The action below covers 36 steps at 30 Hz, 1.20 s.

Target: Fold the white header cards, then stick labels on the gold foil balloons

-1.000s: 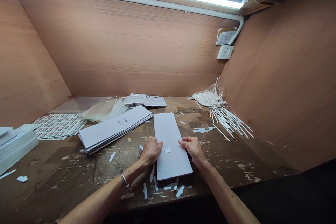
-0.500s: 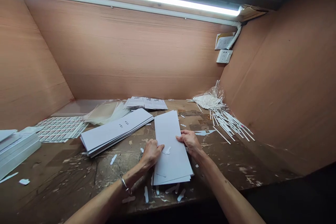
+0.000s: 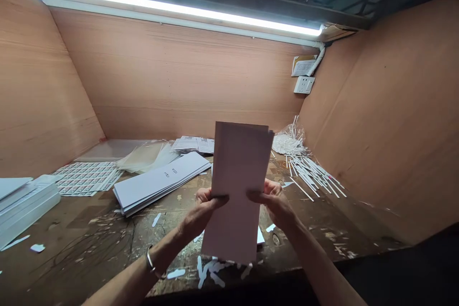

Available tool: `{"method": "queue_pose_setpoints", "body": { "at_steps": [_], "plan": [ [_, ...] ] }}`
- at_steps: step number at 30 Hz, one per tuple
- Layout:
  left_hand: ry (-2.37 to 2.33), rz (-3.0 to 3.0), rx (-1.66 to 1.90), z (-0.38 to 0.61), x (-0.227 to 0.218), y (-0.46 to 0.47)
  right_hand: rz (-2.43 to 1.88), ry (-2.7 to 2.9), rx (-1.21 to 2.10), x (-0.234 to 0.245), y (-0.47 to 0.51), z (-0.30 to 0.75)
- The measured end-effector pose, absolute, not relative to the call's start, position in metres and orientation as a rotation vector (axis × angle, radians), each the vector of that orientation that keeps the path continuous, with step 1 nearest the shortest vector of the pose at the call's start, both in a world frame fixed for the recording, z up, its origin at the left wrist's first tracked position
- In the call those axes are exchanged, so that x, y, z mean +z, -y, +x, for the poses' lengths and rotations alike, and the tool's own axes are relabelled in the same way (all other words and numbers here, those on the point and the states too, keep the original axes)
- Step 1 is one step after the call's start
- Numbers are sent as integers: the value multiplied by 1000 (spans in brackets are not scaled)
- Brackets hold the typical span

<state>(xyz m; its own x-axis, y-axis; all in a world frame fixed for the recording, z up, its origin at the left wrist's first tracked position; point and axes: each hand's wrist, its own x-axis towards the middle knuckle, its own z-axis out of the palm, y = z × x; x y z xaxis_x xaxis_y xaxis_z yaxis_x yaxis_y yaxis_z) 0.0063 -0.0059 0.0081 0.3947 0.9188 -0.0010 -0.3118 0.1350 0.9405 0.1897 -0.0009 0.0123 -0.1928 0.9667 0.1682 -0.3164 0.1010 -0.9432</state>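
Observation:
Both hands hold a stack of white card sheets (image 3: 236,186) up off the bench, tilted nearly upright. My left hand (image 3: 205,206) pinches its left edge, and my right hand (image 3: 271,199) grips its right edge, thumbs on the facing side. A corner of another white sheet (image 3: 260,236) shows on the bench behind the stack. To the left lies a larger pile of long white card sheets (image 3: 158,184). Small white paper scraps (image 3: 211,270) are scattered on the worn bench (image 3: 89,229) below my hands.
Loose white strips (image 3: 311,172) and a plastic bag of strips (image 3: 289,141) lie at the right. Sticker sheets (image 3: 86,178), transparent film (image 3: 143,157), printed sheets (image 3: 193,145) and a white box (image 3: 25,213) lie left and behind. Wooden walls enclose the bench.
Both hands have lifted the stack from flat on the bench to nearly upright. My view has tilted slightly, and the bench sits lower in the picture.

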Motion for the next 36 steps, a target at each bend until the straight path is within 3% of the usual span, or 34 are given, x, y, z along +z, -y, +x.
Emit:
{"method": "queue_pose_setpoints", "body": {
  "at_steps": [6, 15, 28, 36],
  "plan": [
    [-786, 956, 826, 6, 9, -6, -744, 1230, 1465, 6, -6, 188],
    [-801, 1049, 698, -11, 3, -23, -988, 1417, 1144, -30, 11, 184],
    [-623, 1129, 759, -11, -10, -16, -943, 989, 1245, -38, 0, 151],
    [-696, 1077, 836, -1, -18, -3, -865, 872, 1057, -18, -18, 159]
  ]
}}
